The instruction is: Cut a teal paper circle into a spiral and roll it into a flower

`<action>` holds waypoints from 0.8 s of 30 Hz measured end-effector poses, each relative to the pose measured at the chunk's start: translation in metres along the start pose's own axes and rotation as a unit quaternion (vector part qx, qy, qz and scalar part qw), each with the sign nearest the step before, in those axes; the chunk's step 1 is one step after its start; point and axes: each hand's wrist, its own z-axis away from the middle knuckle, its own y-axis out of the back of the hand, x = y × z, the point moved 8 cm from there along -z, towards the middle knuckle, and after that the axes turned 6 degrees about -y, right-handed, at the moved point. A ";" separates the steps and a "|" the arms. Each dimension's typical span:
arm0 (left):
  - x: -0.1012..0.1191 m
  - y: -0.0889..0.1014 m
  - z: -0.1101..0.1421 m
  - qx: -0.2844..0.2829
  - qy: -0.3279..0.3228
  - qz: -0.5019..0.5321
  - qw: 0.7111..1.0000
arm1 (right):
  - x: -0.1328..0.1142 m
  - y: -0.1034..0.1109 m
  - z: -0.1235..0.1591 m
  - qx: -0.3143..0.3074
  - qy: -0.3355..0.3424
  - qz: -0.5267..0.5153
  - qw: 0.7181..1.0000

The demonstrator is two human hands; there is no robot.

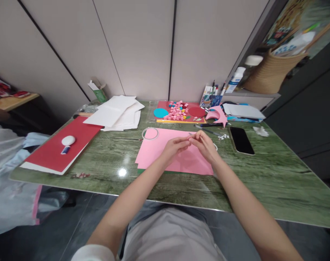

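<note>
Over pink paper sheets, the fingertips of my two hands meet. My left hand is closed in a pinch, its fingers pointing right. Opposite it, my right hand is pinched too, with its index finger bent. A bit of pink shows between the fingertips, a small pink piece mostly covered by the fingers. A white tape roll lies at the sheets' upper left corner. Just beyond is a pile of small pink pieces on a red sheet, between a blue circle and a red circle.
Left, a red sheet carries a white round object and a small tube. White papers lie behind. A phone, white scraps, a pink cut-out and pens are right. Another person's clothing shows left.
</note>
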 end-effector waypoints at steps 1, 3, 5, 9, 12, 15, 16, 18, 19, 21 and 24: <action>-0.001 0.000 0.000 0.003 0.006 0.012 1.000 | 0.001 0.000 0.000 -0.002 -0.015 -0.006 1.000; -0.003 0.002 0.000 0.010 0.019 0.026 0.999 | 0.003 0.000 -0.001 0.002 -0.040 0.005 0.999; -0.005 0.003 0.000 0.015 0.030 0.026 0.999 | 0.004 0.002 0.000 0.013 -0.055 0.031 0.998; -0.004 0.006 -0.002 0.014 0.022 0.025 0.999 | 0.010 0.002 0.001 0.004 -0.064 0.034 0.997; -0.004 0.008 -0.003 0.013 0.015 0.018 1.000 | 0.015 0.000 0.001 -0.019 -0.068 0.026 0.997; -0.003 0.011 -0.005 0.011 0.004 -0.034 0.999 | 0.014 -0.002 0.001 -0.040 -0.058 0.051 0.996; -0.001 0.012 -0.005 0.010 -0.005 -0.065 0.998 | 0.013 -0.004 0.000 -0.047 -0.056 0.060 0.996; 0.004 0.014 -0.007 0.004 -0.026 -0.131 0.991 | 0.011 -0.006 0.000 -0.060 -0.052 0.072 0.994; 0.007 0.014 -0.007 0.001 -0.036 -0.158 0.987 | 0.011 -0.007 -0.001 -0.067 -0.049 0.077 0.994; 0.011 0.014 -0.007 -0.002 -0.047 -0.195 0.980 | 0.010 -0.007 -0.002 -0.069 -0.033 0.094 0.993; 0.014 0.014 -0.007 -0.004 -0.054 -0.201 0.978 | 0.010 -0.003 -0.004 -0.053 0.006 0.143 0.988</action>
